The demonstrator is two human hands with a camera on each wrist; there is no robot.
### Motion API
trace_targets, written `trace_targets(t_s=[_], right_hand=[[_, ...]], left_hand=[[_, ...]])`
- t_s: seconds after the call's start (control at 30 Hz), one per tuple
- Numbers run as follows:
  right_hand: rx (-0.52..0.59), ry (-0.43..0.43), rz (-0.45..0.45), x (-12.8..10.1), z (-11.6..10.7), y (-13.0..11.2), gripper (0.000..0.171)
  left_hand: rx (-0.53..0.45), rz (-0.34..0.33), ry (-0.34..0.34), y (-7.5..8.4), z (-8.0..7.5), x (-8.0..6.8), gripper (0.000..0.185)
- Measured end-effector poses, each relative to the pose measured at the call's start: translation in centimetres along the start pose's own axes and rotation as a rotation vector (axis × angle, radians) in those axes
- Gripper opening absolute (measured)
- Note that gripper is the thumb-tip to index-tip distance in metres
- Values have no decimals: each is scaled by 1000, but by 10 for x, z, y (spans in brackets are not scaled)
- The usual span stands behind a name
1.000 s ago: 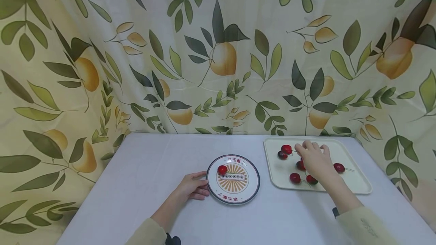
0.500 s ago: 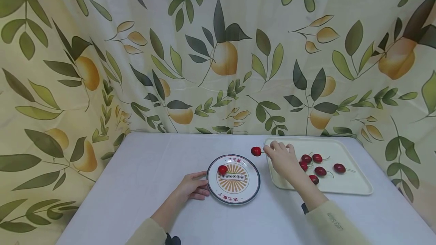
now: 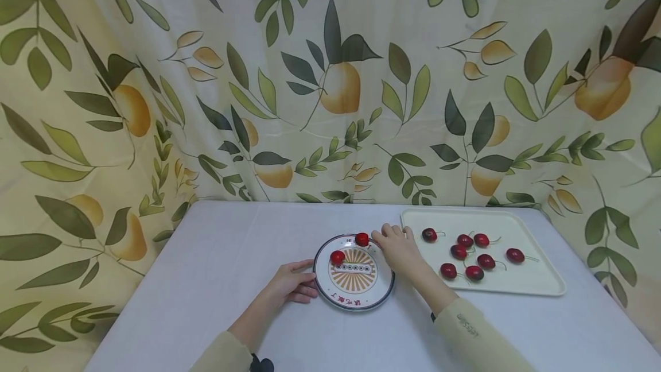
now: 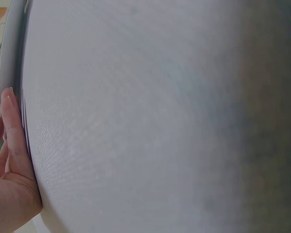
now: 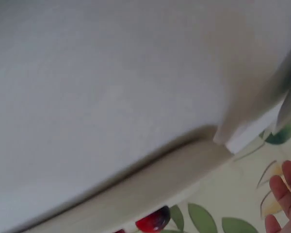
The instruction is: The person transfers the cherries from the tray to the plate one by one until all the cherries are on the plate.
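The right hand (image 3: 397, 247), at frame centre, pinches a cherry (image 3: 362, 239) by its stem and holds it over the far rim of the plate (image 3: 379, 297). The left hand (image 3: 289, 284) rests on the counter (image 3: 227, 257) with loose, straight fingers against the plate's left edge, holding nothing. 1 cherry (image 3: 337, 257) lies on the plate's upper left. Right of the plate, a cream tray (image 3: 537, 280) holds 7 cherries (image 3: 465, 240).

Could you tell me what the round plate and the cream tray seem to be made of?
The round plate looks like glazed ceramic or melamine: glossy white face, printed sunburst, dark rim line. The cream tray looks like matte moulded plastic, judging by its uniform colour and soft rounded rim.
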State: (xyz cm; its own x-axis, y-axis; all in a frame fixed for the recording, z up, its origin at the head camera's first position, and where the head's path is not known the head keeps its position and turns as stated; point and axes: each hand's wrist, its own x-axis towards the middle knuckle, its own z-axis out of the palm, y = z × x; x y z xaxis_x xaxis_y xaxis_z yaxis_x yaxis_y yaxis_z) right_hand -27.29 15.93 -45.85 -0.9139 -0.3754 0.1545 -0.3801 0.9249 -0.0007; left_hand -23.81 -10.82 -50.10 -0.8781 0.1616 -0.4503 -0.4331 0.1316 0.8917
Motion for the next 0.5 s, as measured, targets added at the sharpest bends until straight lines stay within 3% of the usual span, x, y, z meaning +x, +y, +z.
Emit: trace_targets(t_s=[0.5], right_hand=[[-5, -65, -85, 13, 17, -22, 34]], left_hand=[[-4, -14, 3, 3, 1, -2, 51]])
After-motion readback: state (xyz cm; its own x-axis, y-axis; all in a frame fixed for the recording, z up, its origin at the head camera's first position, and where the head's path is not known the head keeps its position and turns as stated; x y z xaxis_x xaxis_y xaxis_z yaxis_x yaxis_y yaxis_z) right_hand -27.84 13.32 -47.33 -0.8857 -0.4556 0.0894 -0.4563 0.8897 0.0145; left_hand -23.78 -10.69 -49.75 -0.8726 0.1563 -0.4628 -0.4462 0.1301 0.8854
